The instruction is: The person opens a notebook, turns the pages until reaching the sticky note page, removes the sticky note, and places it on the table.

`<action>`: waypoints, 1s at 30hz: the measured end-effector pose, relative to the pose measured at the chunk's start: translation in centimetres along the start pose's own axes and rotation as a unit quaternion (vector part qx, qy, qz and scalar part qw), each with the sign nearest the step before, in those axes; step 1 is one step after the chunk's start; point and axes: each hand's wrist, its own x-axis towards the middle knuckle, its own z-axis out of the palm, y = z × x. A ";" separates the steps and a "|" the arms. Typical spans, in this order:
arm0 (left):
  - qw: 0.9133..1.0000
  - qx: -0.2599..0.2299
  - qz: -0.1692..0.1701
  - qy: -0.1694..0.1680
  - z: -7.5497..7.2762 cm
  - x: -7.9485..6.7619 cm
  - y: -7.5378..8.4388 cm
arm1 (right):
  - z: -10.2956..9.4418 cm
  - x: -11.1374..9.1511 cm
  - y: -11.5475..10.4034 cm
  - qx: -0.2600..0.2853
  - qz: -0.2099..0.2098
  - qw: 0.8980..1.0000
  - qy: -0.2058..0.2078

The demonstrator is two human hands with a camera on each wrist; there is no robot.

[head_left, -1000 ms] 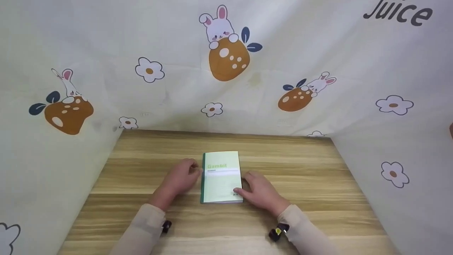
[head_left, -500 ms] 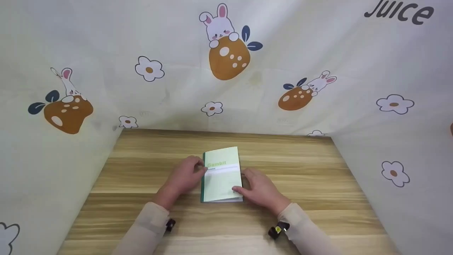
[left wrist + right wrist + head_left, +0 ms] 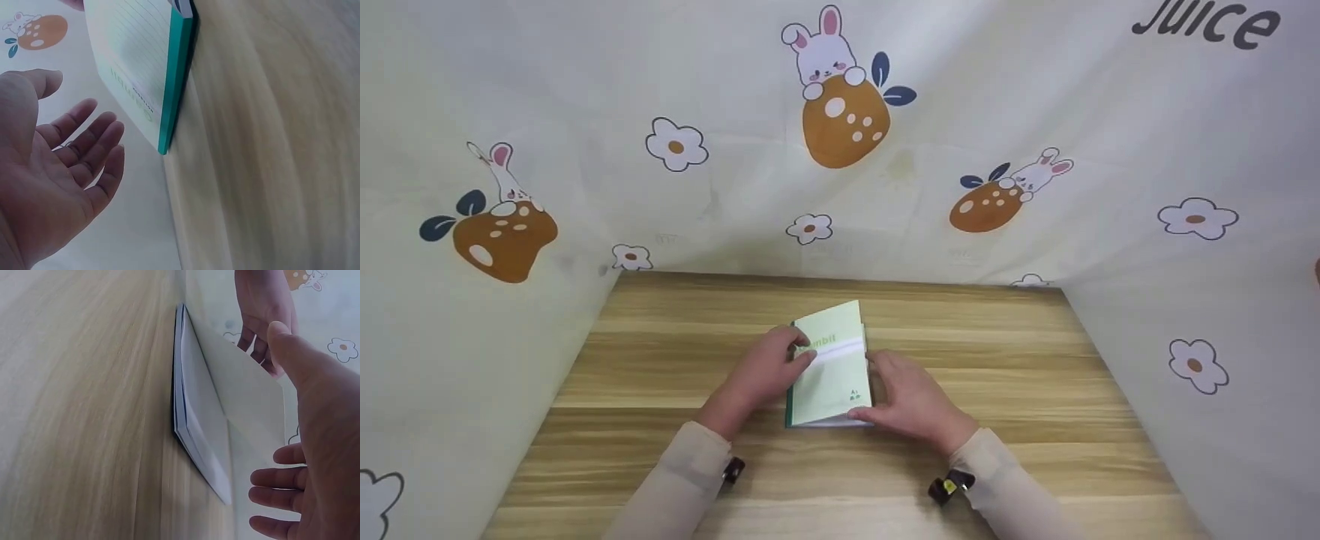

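as the cover (image 3: 247,394) has risen further, the notebook (image 3: 829,381) lies partly opened on the desk (image 3: 997,360); left hand (image 3: 765,367) and right hand (image 3: 911,399) near it, fingers relaxed, grip nothing.

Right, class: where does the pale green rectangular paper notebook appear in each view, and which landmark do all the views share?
Head: the pale green notebook is just below centre.
Left wrist: at the top, left of centre, showing its teal spine.
Right wrist: from the middle rightward, its white pages showing beside the raised cover.
Shared landmark: the brown wood-grain tabletop.
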 end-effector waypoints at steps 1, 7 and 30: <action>1.000 0.000 0.002 0.001 0.0 0.0 0.2 | 0.0 0.0 -0.1 -0.002 0.000 1.000 0.000; 1.000 -0.002 0.008 -0.002 -0.1 0.1 1.2 | -0.4 0.4 -0.7 -0.014 0.000 1.000 -0.007; 0.999 0.013 0.031 0.017 0.9 0.1 4.4 | -1.0 1.9 -2.2 0.004 -0.008 1.000 -0.020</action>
